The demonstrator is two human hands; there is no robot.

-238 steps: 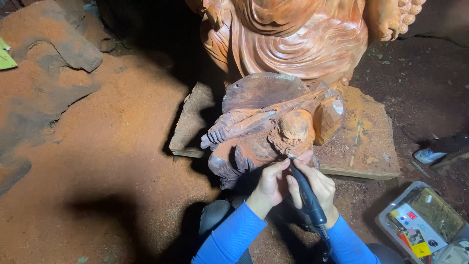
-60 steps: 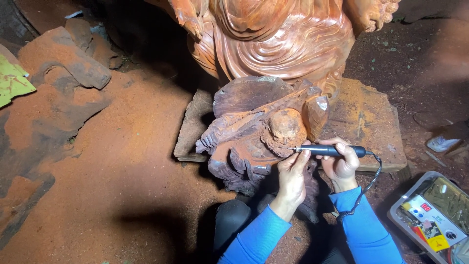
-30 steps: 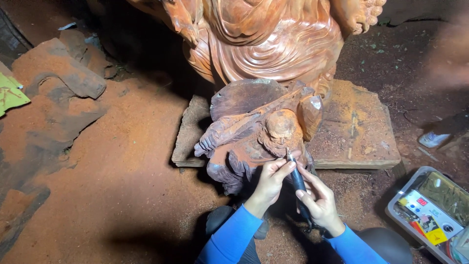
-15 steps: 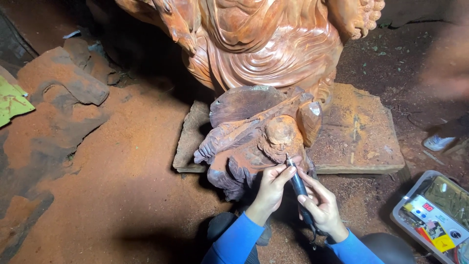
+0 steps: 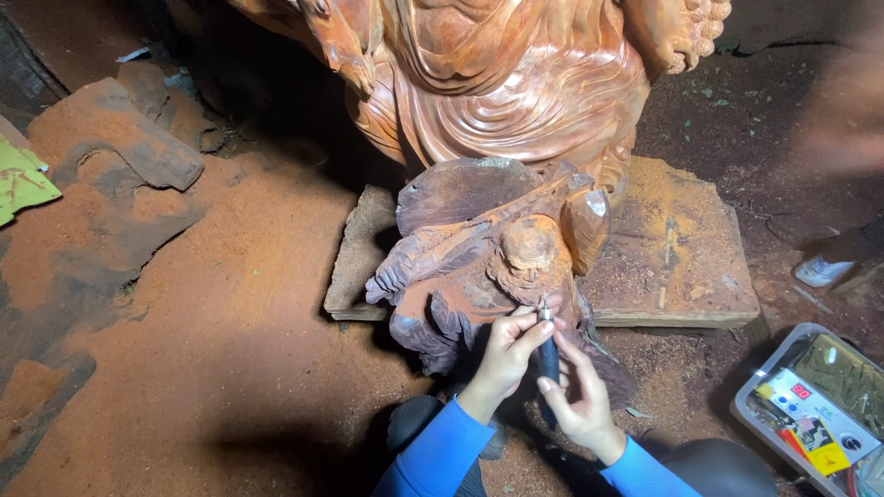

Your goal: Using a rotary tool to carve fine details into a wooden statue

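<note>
carving tool working low on the small figure

the dark rotary tool (image 5: 548, 354) is now standing upright, tip touching the small carved figure (image 5: 497, 267) on the wooden slab (image 5: 681, 258); you're closing both your left hand (image 5: 505, 354) and right hand (image 5: 578, 396) around it, having swung it up from level.

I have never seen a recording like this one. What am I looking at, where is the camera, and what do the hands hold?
The camera sits on a person's head and looks down at their own two bare hands; no machine is involved. The left hand and the right hand, both in blue sleeves, grip a slim dark rotary carving tool whose tip meets a small reddish wooden carving. Behind it stands a large carved wooden statue on a flat wooden slab. Red sawdust covers the ground. At the lower right lies a clear plastic box of small items.
</note>
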